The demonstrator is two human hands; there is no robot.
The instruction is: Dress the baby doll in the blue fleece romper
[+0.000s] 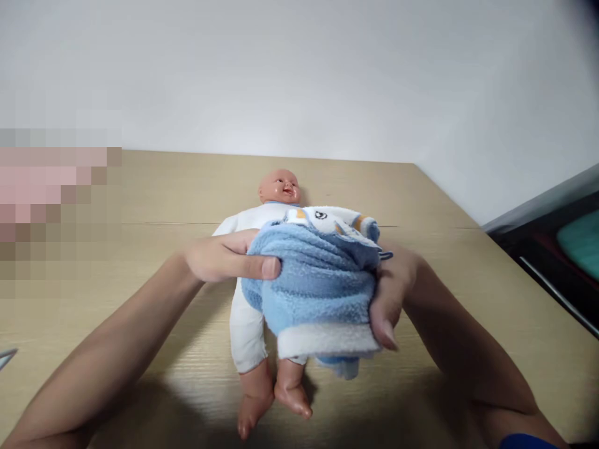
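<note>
A baby doll (248, 337) lies on its back on the table, head away from me, dressed in a white suit with bare feet. Over its trunk I hold up a bunched blue terry-cloth baby garment (322, 280). It has a white band along its lower edge and a white part with a stitched animal eye at the top. My left hand (229, 255) grips its left side, thumb in front and fingers partly hidden. At the right side my right hand (393, 293) is closed on the cloth, thumb pointing down, its other fingers hidden behind the fabric.
The wooden table (154, 193) meets a pale wall (281, 75) at the back. A dark object with a green panel (580, 243) stands beyond the right edge. A pixelated patch (42, 187) covers the left, and a small pale object (7, 357) shows at the left border.
</note>
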